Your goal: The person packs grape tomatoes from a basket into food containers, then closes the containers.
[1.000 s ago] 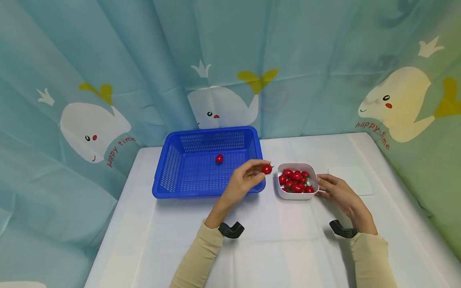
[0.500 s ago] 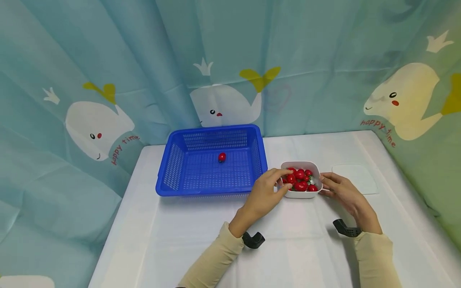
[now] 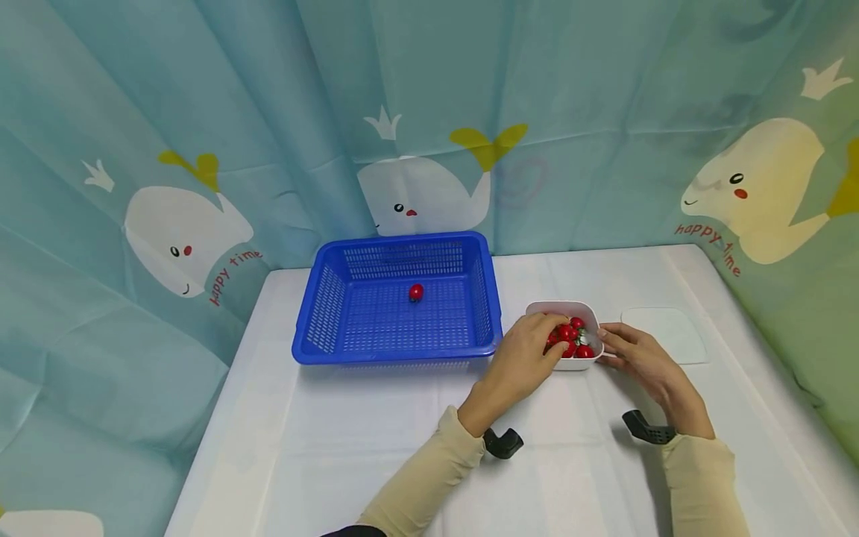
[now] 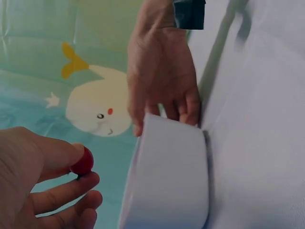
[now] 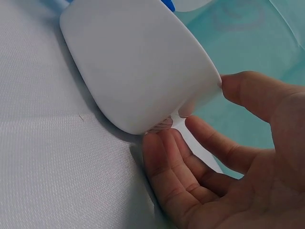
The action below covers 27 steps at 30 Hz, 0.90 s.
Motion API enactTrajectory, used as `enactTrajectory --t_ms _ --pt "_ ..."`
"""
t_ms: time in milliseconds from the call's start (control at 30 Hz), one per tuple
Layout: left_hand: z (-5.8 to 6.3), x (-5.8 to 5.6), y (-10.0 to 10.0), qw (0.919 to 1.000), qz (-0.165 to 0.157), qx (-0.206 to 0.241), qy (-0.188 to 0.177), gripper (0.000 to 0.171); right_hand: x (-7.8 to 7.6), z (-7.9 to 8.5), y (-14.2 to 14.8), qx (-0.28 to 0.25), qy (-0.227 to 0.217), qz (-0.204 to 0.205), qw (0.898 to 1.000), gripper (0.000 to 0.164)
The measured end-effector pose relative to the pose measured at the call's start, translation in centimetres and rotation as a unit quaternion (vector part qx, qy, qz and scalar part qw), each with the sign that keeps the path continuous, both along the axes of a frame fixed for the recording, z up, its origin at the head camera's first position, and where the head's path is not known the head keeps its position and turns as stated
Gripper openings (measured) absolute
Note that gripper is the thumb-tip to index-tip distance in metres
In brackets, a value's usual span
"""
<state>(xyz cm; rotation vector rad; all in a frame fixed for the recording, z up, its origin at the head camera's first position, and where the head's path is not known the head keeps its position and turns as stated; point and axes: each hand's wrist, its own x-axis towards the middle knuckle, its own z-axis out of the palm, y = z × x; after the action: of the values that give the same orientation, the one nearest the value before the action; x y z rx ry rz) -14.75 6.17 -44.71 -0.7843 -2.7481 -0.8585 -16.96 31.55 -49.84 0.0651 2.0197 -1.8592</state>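
My left hand (image 3: pixel 520 362) reaches over the near left side of a small white box (image 3: pixel 579 365) in the head view. Between its thumb and fingers it pinches a red cherry tomato (image 4: pixel 83 161), seen in the left wrist view beside the box wall. Several cherry tomatoes (image 3: pixel 584 350) lie inside the box, some hidden behind the left fingers. At the box's right end, my right hand (image 3: pixel 647 365) holds it, thumb on the rim and fingertips at the small tab and wall below, as the right wrist view shows.
A blue plastic basket (image 3: pixel 403 356) stands left of the box with a single cherry tomato (image 3: pixel 416 292) in it. Flat on the white table (image 3: pixel 376 432), right of the box, lies a clear lid (image 3: pixel 667 335). A whale-print curtain (image 3: pixel 570 186) hangs behind.
My left hand has moved right, from the basket's right edge to over the white box, carrying a cherry tomato. My right hand keeps its hold on the box's right end.
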Motion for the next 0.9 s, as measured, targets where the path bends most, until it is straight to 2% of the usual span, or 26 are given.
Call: enactTrajectory --t_ms 267,500,700,900 --pt "-1.4 -1.0 1.5 0.9992 -0.003 -0.036 0.02 0.03 0.0 0.1 -0.3 0.038 0.0 0.007 0.999 0.061" --pt "-2.3 -2.0 3.0 0.9975 0.011 -0.068 0.017 0.027 0.0 0.0 -0.1 0.04 -0.003 0.004 0.999 0.056" --pt "-2.8 -2.5 3.9 0.9948 0.022 -0.098 0.01 0.026 0.0 0.0 0.0 0.041 -0.005 0.002 0.999 0.054" --pt "-3.0 -2.8 4.5 0.9936 0.026 -0.109 0.011 0.025 0.1 0.0 -0.2 0.04 -0.003 0.003 0.999 0.051"
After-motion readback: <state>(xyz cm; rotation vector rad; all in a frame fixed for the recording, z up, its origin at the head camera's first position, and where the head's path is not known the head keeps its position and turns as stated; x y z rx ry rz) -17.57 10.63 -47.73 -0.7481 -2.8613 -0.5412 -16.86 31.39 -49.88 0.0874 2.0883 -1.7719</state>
